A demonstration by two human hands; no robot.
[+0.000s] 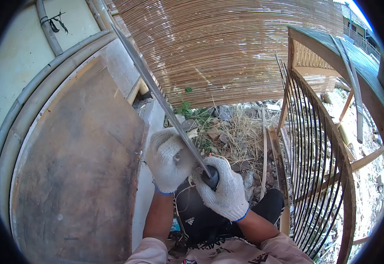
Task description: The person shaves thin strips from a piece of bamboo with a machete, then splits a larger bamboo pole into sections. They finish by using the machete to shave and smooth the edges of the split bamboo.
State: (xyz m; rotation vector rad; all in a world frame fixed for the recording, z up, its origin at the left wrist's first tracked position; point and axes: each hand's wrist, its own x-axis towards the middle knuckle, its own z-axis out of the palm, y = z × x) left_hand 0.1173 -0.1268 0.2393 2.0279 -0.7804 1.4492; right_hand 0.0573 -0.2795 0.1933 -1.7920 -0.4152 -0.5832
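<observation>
- The right hand (224,190), in a white knit glove, has its fingers clamped around the dark handle (210,178) of a long blade (156,92).
- The blade rises up and to the left from the handle, its tip near the top of a wooden board (77,167).
- The left hand (169,159), gloved too, sits just beside the right; its fingers curl against the blade near the handle.
- A woven reed screen (231,48) hangs behind.
- A frame of thin dark slats (311,154) stands to the right.
- Dry grass and debris (236,132) lie on the ground beyond the hands.
</observation>
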